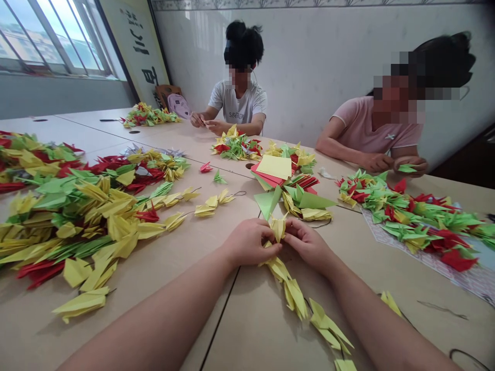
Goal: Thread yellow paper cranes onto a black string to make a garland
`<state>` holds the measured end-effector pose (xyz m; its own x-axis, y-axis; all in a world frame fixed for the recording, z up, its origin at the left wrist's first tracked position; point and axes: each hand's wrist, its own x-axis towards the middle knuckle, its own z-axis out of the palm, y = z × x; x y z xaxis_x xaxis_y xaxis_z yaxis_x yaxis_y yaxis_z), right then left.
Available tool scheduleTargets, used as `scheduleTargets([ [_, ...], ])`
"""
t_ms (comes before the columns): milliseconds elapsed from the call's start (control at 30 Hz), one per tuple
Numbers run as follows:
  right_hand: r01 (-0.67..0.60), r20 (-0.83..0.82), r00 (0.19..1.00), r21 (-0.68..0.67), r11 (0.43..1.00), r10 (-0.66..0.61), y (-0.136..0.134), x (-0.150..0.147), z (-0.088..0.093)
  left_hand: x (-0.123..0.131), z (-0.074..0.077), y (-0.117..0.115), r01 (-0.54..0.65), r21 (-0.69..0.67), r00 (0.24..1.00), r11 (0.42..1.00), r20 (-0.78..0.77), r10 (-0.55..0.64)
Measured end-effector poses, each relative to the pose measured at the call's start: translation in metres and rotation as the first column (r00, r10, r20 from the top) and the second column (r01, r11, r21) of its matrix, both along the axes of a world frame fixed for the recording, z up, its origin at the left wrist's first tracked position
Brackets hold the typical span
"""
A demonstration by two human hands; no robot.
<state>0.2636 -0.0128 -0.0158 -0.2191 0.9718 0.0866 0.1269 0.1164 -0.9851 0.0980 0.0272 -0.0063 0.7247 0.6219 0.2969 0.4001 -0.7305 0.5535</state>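
Note:
Between my two hands, near the middle of the table, is a yellow folded paper crane [278, 229]. My left hand [253, 242] grips its left side with fingers closed. On its right side, the fingers of my right hand [303, 239] pinch it. A strand of yellow paper cranes [292, 293] on a dark cord trails from beneath my hands toward the lower right. Just beyond my fingers lie a green folded paper piece [268, 202] and a stack of red, green and yellow paper squares [275, 167].
Heaps of coloured paper cranes [104, 206] cover the table's left side. More crane strands [413, 216] lie on a printed sheet at right. Two people sit across the table, one in a white shirt [240, 105], one in a pink shirt [358, 126]. Loose cord [443, 309] lies at lower right.

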Motion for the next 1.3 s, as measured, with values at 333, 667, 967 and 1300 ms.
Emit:
scheduleTargets([
  [333,0.032,0.057,0.998,0.007,0.999,-0.033,-0.001,0.000,0.000,0.000,0.002,-0.003,-0.150,0.126,0.988,0.981,0.052,0.144],
  [667,0.027,0.053,0.998,0.004,1.000,-0.027,-0.003,0.003,0.008,-0.001,0.002,-0.003,-0.004,0.004,0.987,1.000,0.158,0.003],
  [967,0.024,0.009,1.000,-0.069,0.997,-0.023,-0.006,0.005,0.008,0.000,0.002,0.001,-0.042,-0.055,0.983,0.998,0.179,0.051],
  [1300,0.073,-0.043,0.996,0.004,0.997,-0.073,-0.002,0.001,0.001,0.000,0.002,0.004,-0.057,-0.413,0.959,0.909,0.231,0.166],
])
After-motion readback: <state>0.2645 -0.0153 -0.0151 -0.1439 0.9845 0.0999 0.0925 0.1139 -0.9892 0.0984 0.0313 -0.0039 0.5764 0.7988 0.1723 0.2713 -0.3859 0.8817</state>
